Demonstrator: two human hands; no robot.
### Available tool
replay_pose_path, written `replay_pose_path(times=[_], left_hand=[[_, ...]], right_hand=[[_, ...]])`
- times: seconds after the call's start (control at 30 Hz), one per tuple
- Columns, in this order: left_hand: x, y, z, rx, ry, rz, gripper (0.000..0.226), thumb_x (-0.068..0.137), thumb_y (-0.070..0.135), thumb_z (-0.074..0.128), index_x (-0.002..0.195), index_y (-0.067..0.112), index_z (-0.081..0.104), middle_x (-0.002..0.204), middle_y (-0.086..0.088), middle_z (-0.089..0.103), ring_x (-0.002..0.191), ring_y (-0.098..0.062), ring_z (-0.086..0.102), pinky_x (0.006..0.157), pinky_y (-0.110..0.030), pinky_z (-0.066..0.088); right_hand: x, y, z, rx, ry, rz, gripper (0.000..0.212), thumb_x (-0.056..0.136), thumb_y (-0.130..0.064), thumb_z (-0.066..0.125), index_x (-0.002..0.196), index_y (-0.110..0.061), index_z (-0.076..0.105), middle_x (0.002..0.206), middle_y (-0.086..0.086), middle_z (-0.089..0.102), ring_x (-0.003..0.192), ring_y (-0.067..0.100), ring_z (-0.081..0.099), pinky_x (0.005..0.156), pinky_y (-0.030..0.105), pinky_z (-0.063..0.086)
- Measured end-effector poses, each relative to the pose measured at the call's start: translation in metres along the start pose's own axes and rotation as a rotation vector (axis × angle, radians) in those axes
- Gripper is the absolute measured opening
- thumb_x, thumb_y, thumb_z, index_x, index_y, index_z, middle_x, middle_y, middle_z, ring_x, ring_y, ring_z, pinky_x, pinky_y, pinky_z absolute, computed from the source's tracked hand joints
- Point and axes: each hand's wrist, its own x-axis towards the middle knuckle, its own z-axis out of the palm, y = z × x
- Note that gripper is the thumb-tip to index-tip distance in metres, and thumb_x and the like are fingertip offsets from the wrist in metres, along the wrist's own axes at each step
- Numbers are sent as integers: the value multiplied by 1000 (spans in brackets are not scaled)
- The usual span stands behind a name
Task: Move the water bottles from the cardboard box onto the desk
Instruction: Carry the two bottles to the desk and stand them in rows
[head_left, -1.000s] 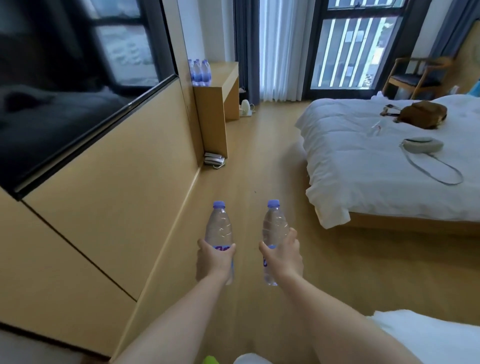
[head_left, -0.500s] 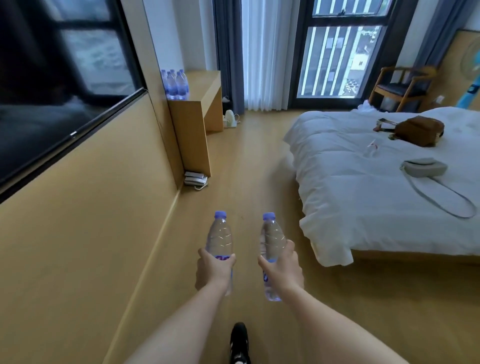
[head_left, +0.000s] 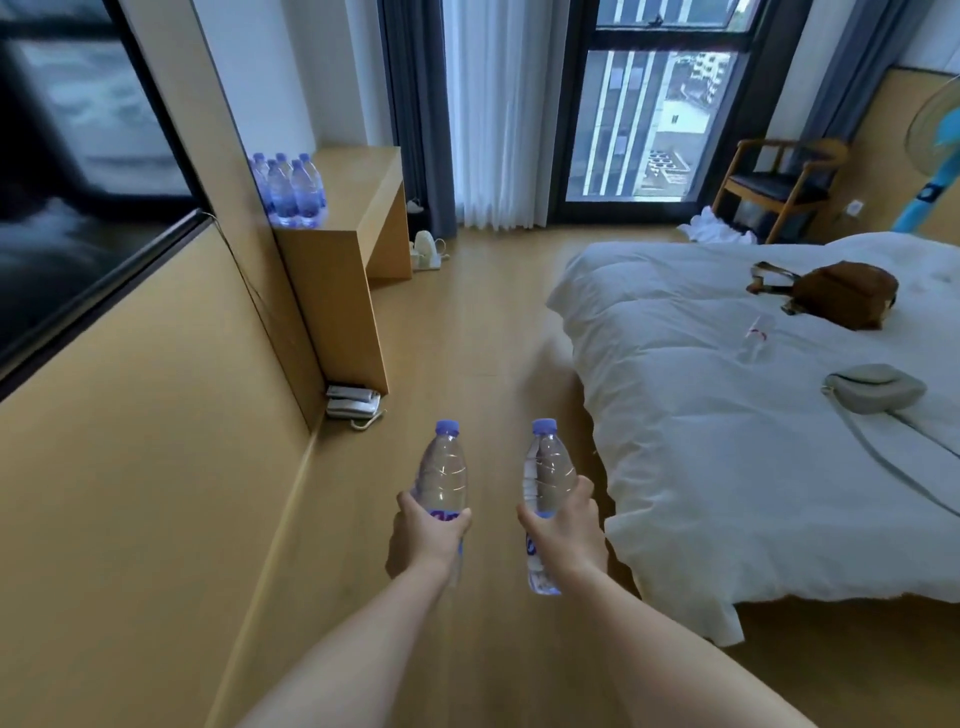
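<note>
My left hand (head_left: 428, 535) grips a clear water bottle (head_left: 442, 473) with a purple cap, held upright in front of me. A second bottle of the same kind (head_left: 545, 475) stands upright in my right hand (head_left: 563, 530), which holds it around the label. Both are carried above the wooden floor, side by side and apart. Ahead on the left stands the wooden desk (head_left: 358, 208), with several purple-capped bottles (head_left: 291, 189) grouped at its near left corner against the wall. The cardboard box is not in view.
A white bed (head_left: 727, 415) fills the right side, with a brown bag (head_left: 841, 293) and a grey pouch (head_left: 878, 387) on it. A telephone (head_left: 350, 405) lies on the floor at the desk's foot. A wall panel with a dark screen (head_left: 78, 182) runs along the left. A chair (head_left: 779, 182) stands by the window.
The desk and the bed have come nearer as I walk down the room. Both hands still hold their bottles the same way.
</note>
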Motion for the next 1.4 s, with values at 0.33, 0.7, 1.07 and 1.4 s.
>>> replay_pose_path(times=[0.33,0.7,1.07,1.4], left_hand=[[158,91,44,39,31,-59,67,73,45,74,123,21,36,116,-2,57,95,-29,60,82,-37,51],[318,236,87,-125,80,-94,66,75,39,76,124,20,35,116,-5,55,100,-25,58,89,-41,52],[494,315,113,-52,82,-133,63,74,40,76,118,17,36,114,-7,55,100,-29,58,86,-39,52],[685,446,99,-67,24,-46,62,72,45,76,113,17,39,113,-5,59,101,-30,59,89,-42,51]], right_hand=[[190,-51,49,28,-76,-24,79,77,-54,71,134,-22,26,110,-1,50,86,17,59,71,34,55],[399,-159,69,-3,-203,-102,80,79,-53,69,139,-21,26,126,4,50,103,27,61,82,43,53],[569,-244,121,-39,-174,-88,73,80,-55,67,133,-20,31,122,4,52,102,29,61,80,40,52],[741,-372,172,-11,-142,-88,76,78,-55,67,134,-20,30,125,3,53,104,30,61,77,36,47]])
